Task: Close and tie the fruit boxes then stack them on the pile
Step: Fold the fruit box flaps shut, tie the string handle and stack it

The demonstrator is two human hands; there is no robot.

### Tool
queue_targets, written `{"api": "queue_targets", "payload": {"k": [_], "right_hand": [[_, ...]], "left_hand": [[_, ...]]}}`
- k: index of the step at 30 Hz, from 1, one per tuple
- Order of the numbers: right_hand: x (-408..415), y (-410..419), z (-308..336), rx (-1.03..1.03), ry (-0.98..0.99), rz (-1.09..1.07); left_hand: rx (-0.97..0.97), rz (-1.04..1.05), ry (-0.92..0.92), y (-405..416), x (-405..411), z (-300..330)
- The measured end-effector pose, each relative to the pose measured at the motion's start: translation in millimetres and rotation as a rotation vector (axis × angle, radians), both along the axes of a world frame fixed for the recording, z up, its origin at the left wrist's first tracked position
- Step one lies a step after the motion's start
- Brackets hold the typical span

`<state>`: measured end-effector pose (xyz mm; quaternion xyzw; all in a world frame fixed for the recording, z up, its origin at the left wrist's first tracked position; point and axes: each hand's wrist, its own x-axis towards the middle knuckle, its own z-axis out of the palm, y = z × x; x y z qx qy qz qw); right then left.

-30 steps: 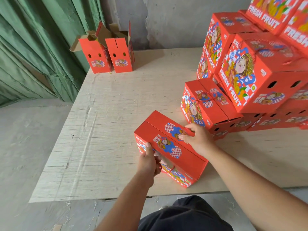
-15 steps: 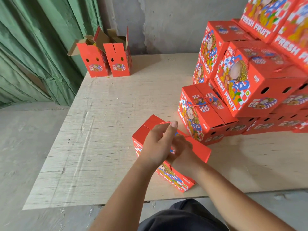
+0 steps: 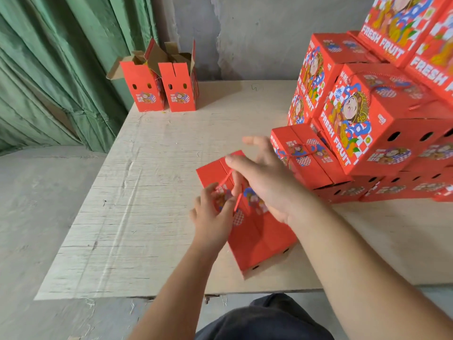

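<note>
On the near edge of the plywood table (image 3: 137, 217), seen from the head camera, a closed red fruit box (image 3: 259, 241) lies on its side, top flaps folded shut, one corner reaching out over the table's front edge. A thin red string (image 3: 226, 179) runs across its upper face. The left hand (image 3: 212, 217) sits on the box's near-left side, fingers curled in, pinching the string between thumb and fingertips. The right hand (image 3: 264, 177) hovers just above the box, fingers spread and fairly straight, blurred; whether the string passes round any of those fingers, I cannot tell. The two hands are close together, the right one above and slightly beyond the left.

Just beyond the right hand, the pile (image 3: 382, 123) of closed red boxes rises along the right side of the table, printed FRESH FRUIT with a cartoon figure. The nearest box of the pile (image 3: 308, 155) has red string tied across its top.

At the far left corner of the table, two open boxes (image 3: 159, 87) stand upright side by side, flaps up, touching each other. A green curtain (image 3: 61, 69) hangs behind them, left of a grey wall (image 3: 269, 33).
</note>
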<state>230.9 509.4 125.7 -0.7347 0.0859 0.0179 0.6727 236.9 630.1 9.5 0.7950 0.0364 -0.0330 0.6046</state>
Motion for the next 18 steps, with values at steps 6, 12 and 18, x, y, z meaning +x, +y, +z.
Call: {"api": "queue_targets", "payload": {"k": [6, 12, 18], "right_hand": [[10.1, -21.3, 4.1, 0.102, -0.043, -0.182], [20.6, -36.5, 36.2, 0.300, -0.271, -0.051], [-8.2, -56.5, -28.0, 0.034, -0.097, -0.109]], "left_hand": [[-0.157, 0.014, 0.112, -3.3, -11.9, -13.9], [-0.395, -0.035, 0.190, -5.6, 3.8, -12.6], [-0.333, -0.046, 0.393, -7.9, 2.1, -38.8]]}}
